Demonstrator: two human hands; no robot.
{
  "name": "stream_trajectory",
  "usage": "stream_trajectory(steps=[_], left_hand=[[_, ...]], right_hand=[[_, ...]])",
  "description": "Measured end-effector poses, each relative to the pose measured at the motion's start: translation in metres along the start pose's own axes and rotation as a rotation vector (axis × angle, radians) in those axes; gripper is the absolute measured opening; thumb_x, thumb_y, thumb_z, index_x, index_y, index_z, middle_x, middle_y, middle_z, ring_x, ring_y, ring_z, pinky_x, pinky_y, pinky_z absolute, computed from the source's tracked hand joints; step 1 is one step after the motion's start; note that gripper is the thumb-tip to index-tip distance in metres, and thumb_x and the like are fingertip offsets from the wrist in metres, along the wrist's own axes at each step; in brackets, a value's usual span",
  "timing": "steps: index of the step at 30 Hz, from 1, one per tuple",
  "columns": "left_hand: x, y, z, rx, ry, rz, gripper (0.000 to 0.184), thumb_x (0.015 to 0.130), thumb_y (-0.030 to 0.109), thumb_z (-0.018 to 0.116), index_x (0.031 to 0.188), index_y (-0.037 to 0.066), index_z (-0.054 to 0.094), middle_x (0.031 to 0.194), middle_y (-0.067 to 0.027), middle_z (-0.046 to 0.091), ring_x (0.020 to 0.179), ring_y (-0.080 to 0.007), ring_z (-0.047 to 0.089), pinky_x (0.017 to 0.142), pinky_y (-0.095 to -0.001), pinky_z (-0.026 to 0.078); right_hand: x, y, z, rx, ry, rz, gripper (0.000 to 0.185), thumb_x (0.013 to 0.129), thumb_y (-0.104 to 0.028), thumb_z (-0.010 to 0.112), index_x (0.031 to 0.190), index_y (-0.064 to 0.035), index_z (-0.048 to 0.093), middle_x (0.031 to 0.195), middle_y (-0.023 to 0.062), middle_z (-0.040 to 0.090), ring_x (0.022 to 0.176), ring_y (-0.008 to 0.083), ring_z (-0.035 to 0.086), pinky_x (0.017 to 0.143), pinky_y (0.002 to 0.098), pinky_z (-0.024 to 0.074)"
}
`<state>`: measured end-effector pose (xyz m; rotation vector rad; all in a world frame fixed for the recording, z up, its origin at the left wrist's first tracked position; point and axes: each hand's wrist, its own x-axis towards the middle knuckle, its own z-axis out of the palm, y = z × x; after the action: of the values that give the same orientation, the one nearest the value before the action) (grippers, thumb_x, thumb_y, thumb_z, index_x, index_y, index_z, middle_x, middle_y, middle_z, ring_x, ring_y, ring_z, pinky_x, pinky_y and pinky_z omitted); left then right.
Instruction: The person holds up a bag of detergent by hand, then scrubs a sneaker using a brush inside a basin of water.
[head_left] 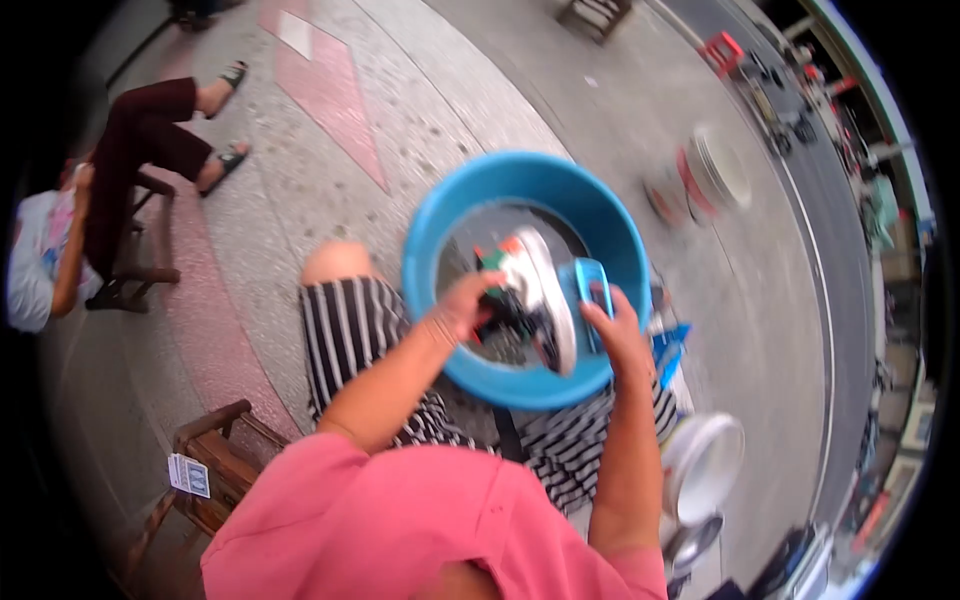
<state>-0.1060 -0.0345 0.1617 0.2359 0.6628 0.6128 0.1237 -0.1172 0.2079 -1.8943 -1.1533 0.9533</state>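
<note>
My left hand (466,306) is closed on a sneaker (541,290) with a white sole and green, orange and black parts on its upper. The sneaker is held on its side over the blue basin (425,225), its sole turned toward my right hand. My right hand (620,328) grips a light-blue scrub brush (591,272) by its looped handle, close beside the sole. The bristles cannot be made out. Dark, murky water (470,240) lies in the bottom of the basin, which stands between my knees.
White buckets (715,165) stand on the pavement beyond the basin, and another white bucket (704,468) is at my right. A wooden stool (222,445) with playing cards (190,476) is at my left. Another person (130,190) sits farther left. A road (800,230) runs along the right.
</note>
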Motion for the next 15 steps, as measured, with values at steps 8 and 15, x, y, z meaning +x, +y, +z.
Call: stream_trajectory(steps=[8,15], left_hand=[[0.023,-0.017,-0.019,0.055,-0.01,0.231,0.024,0.075,0.001,0.051,0.099,0.0,0.055,0.089,-0.0079,0.059,0.084,-0.0194,0.058,0.079,-0.0339,0.048],[0.011,-0.05,-0.019,0.444,-0.046,0.092,0.03,0.076,0.005,0.05,0.105,0.001,0.054,0.09,-0.0061,0.059,0.079,-0.0136,0.057,0.071,-0.0272,0.046]], right_hand=[[-0.026,-0.016,0.019,0.119,0.162,-0.155,0.05,0.073,-0.025,0.075,0.111,-0.0008,0.055,0.093,0.0099,0.063,0.081,0.0159,0.06,0.072,0.0284,0.0483],[-0.004,-0.041,0.068,-0.462,0.311,-0.247,0.057,0.069,-0.038,0.072,0.112,-0.0056,0.053,0.099,0.0169,0.061,0.09,0.0335,0.06,0.075,0.04,0.0481]])
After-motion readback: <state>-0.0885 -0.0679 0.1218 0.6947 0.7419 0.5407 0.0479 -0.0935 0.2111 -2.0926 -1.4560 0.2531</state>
